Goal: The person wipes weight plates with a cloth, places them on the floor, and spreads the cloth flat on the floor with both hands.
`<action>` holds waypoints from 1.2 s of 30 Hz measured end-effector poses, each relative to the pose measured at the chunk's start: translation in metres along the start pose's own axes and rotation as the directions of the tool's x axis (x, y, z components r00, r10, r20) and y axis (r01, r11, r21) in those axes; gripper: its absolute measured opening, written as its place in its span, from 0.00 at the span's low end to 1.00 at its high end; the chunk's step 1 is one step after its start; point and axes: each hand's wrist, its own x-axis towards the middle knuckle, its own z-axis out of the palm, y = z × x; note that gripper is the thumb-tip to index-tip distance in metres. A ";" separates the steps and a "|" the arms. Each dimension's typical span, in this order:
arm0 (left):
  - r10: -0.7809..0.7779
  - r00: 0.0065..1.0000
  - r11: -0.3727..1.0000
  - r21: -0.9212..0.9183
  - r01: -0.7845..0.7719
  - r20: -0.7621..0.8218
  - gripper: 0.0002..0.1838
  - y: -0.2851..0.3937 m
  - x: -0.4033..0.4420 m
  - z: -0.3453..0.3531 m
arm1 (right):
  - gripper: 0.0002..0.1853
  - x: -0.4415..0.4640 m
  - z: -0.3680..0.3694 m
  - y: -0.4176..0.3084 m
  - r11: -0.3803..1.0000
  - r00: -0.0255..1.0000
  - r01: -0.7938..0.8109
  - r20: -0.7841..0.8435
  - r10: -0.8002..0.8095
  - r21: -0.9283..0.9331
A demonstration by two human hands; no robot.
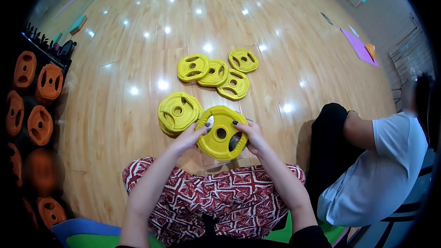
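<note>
Both my hands hold one yellow weight plate above the floor, in front of my knees. My left hand grips its left side, with the thumb at the handle slot. On the right side my right hand grips it, the dark-nailed thumb on the rim by the other slot. Just left of it lies a stack of yellow plates, partly behind the held one. Farther off, more yellow plates lie on the floor: an overlapping left plate, a middle plate, a lower plate and a right plate.
Orange weight plates stand on a dark rack at the left. A person in a white shirt sits close on my right. A purple mat lies at the far right on the wooden floor.
</note>
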 end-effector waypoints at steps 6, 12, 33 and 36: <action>0.097 0.993 0.965 -0.249 -0.077 0.071 0.17 -0.009 0.006 -0.007 | 0.15 0.037 0.000 -0.015 0.976 0.995 -0.094 -0.014 0.098 0.195; 0.070 0.996 0.989 -0.131 -0.063 0.049 0.13 -0.011 0.019 0.008 | 0.08 0.086 -0.063 0.031 0.994 0.954 -0.081 -0.283 0.098 0.073; 0.206 0.978 0.943 0.263 -0.205 0.023 0.18 -0.051 0.057 -0.005 | 0.25 0.050 0.004 0.010 0.803 0.962 0.155 0.272 0.009 -0.576; 0.291 0.955 0.905 0.306 -0.296 0.063 0.22 -0.054 0.056 -0.009 | 0.26 0.064 -0.021 0.041 0.242 0.986 0.087 0.049 -0.162 -0.966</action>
